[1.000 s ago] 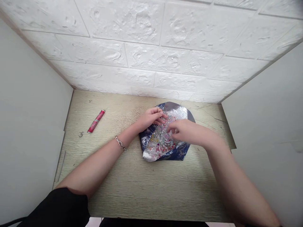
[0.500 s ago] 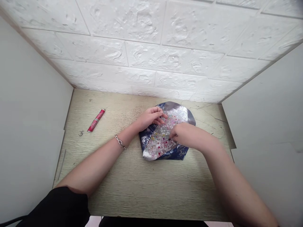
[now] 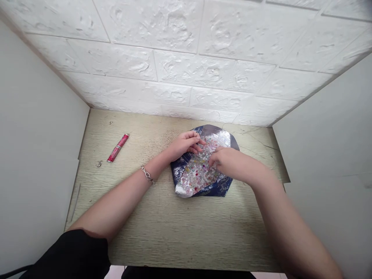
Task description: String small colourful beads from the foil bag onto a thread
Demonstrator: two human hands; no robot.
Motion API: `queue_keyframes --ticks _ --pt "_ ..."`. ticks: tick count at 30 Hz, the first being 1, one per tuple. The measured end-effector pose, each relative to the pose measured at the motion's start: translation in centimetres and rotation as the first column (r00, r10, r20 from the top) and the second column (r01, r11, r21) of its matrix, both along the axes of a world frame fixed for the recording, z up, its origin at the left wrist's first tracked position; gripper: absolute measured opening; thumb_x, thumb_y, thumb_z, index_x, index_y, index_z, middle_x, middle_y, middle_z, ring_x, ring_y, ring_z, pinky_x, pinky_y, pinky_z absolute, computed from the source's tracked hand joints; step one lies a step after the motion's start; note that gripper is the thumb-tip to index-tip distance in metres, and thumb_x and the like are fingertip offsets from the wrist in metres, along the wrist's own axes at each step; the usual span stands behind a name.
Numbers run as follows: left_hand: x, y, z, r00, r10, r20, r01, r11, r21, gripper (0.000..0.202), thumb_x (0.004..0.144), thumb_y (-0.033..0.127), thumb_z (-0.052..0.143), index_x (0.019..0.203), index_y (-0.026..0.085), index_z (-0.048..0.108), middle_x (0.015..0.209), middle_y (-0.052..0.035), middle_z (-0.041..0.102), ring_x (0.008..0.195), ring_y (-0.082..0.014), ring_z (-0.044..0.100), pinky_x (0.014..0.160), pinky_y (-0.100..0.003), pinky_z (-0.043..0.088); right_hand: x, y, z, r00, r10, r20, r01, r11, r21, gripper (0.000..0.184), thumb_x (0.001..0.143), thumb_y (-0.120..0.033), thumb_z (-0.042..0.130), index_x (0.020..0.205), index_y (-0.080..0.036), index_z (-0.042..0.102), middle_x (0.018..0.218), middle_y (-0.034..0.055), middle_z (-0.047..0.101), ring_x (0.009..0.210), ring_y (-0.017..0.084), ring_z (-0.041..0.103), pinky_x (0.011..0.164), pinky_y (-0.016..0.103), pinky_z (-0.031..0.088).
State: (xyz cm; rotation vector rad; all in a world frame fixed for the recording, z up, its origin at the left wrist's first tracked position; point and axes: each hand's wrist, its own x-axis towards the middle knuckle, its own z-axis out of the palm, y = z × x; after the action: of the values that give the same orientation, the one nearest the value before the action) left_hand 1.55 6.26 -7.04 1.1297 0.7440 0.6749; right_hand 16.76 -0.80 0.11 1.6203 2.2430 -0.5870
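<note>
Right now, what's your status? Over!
Left hand curled over beads. Right hand at beads, grip unclear. Beads spread on shiny sheet. Red stick off left, untouched.

Around the right fingers (image 3: 212,158), beads (image 3: 196,176) speckle clear, white, pink and red, with some yellow. Their sheet (image 3: 218,190) shows silver, and dark blue with pale line motifs. Left of the left fingers (image 3: 195,148), a red tube (image 3: 114,154) has a silver band; the worktop (image 3: 180,236) is streaky greenish beige.
</note>
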Motion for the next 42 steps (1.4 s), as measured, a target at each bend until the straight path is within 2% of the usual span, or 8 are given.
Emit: queue_keyframes --ticks 4,9,15,20,26,33,37,42 --pt "0.0 0.0 0.1 1.0 0.0 -0.002 0.0 1.0 -0.002 0.016 0.073 0.027 0.054 0.071 0.014 0.046 0.083 -0.0049 0.063 0.057 -0.0068 0.06 0.052 -0.018 0.045 -0.1 0.0 -0.2 0.995 -0.007 0.097 0.012 0.999 -0.045 0.031 0.067 -0.004 0.039 0.079 -0.017 0.065 0.074 0.0063 0.06 0.063 0.013 0.052 0.056 0.022 0.034" --pt "-0.1 -0.1 0.2 1.0 0.001 -0.001 -0.001 1.0 -0.001 0.017 0.073 0.028 0.055 0.071 0.013 0.046 0.083 -0.0049 0.063 0.057 -0.0062 0.059 0.052 -0.017 0.045 0.2 0.2 -0.2 0.973 -0.098 0.209 0.097 0.995 0.015 0.024 0.068 -0.009 0.041 0.082 -0.012 0.061 0.077 0.0091 0.059 0.063 0.014 0.053 0.052 0.024 0.031" --pt "0.0 -0.1 0.2 1.0 0.004 0.005 -0.004 1.0 -0.009 0.016 0.073 0.027 0.054 0.07 0.013 0.046 0.083 -0.0047 0.063 0.057 -0.0056 0.059 0.052 -0.017 0.044 0.2 0.1 -0.5 0.984 -0.148 0.102 0.144 0.988 0.045 0.029 0.069 -0.009 0.041 0.087 -0.02 0.062 0.082 0.0058 0.061 0.069 0.015 0.055 0.054 0.023 0.034" --pt "0.0 -0.2 0.2 1.0 0.006 0.009 -0.006 1.0 -0.01 0.018 0.072 0.028 0.056 0.07 0.014 0.046 0.082 -0.0045 0.063 0.056 -0.0057 0.059 0.052 -0.018 0.044 0.1 0.1 -0.5 0.996 -0.081 0.036 0.08 0.996 0.026 0.027 0.066 -0.007 0.043 0.076 -0.02 0.064 0.076 0.004 0.06 0.065 0.013 0.054 0.056 0.022 0.034" --pt "0.0 -0.1 0.2 1.0 0.0 0.001 0.0 1.0 -0.001 0.019 0.072 0.029 0.056 0.07 0.013 0.046 0.082 -0.0047 0.063 0.056 -0.0058 0.059 0.053 -0.018 0.044 -0.1 0.2 -0.3 0.996 -0.049 0.074 0.049 0.999 0.012 0.025 0.067 -0.007 0.041 0.067 -0.017 0.064 0.067 0.0057 0.057 0.056 0.011 0.049 0.049 0.022 0.03" --pt "0.0 -0.1 0.2 1.0 -0.002 0.009 0.002 1.0 -0.007 0.019 0.072 0.029 0.056 0.071 0.013 0.046 0.082 -0.0045 0.063 0.057 -0.006 0.059 0.052 -0.017 0.045 -0.5 0.3 -0.9 0.988 -0.056 0.147 0.046 0.996 0.07 0.024 0.071 -0.013 0.04 0.076 -0.013 0.063 0.064 0.0073 0.055 0.053 0.011 0.047 0.046 0.023 0.025" --pt "0.0 -0.1 0.2 1.0 0.003 0.011 -0.003 1.0 -0.013 0.019 0.071 0.029 0.057 0.07 0.013 0.046 0.081 -0.0043 0.063 0.056 -0.0063 0.059 0.052 -0.017 0.044 -0.7 0.3 -1.5 0.986 -0.069 0.155 0.049 0.99 0.129 0.025 0.072 -0.011 0.038 0.081 -0.012 0.062 0.064 0.0083 0.056 0.057 0.015 0.053 0.046 0.024 0.027" --pt "0.0 -0.1 0.2 1.0 0.002 0.008 -0.002 1.0 -0.012 0.019 0.071 0.029 0.057 0.071 0.013 0.046 0.081 -0.0045 0.064 0.057 -0.0061 0.059 0.052 -0.018 0.044 -1.7 -0.1 -1.7 0.979 -0.103 0.173 0.072 0.982 0.176 0.025 0.072 -0.006 0.039 0.084 -0.012 0.061 0.076 0.0125 0.059 0.071 0.022 0.059 0.052 0.026 0.038"
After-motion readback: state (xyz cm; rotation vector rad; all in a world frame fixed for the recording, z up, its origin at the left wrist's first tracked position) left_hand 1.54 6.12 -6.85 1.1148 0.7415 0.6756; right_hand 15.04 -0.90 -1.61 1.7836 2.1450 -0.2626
